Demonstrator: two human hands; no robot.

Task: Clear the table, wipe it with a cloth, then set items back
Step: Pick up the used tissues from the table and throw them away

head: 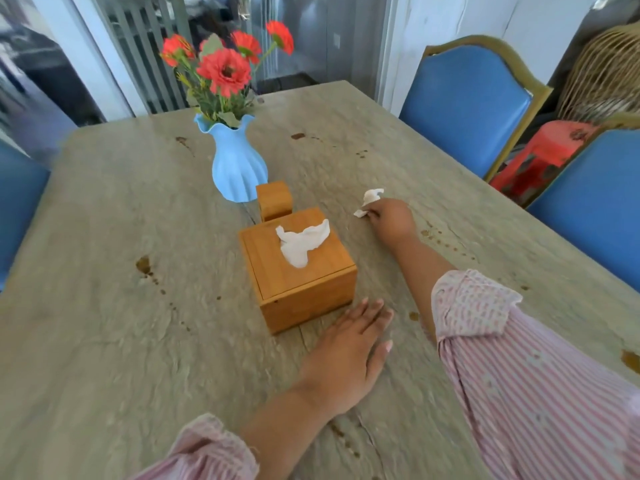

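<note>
White crumpled tissue is pinched on the counter for clearing.
It is clamped in the fingers of the right hand; the left hand is laid flat, fingers straight, likely for support.

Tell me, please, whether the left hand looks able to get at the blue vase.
Probably yes, though not straight: the tissue box and the small wooden block behind it stand between the left hand and the blue vase. Round their left side the way looks free.
</note>
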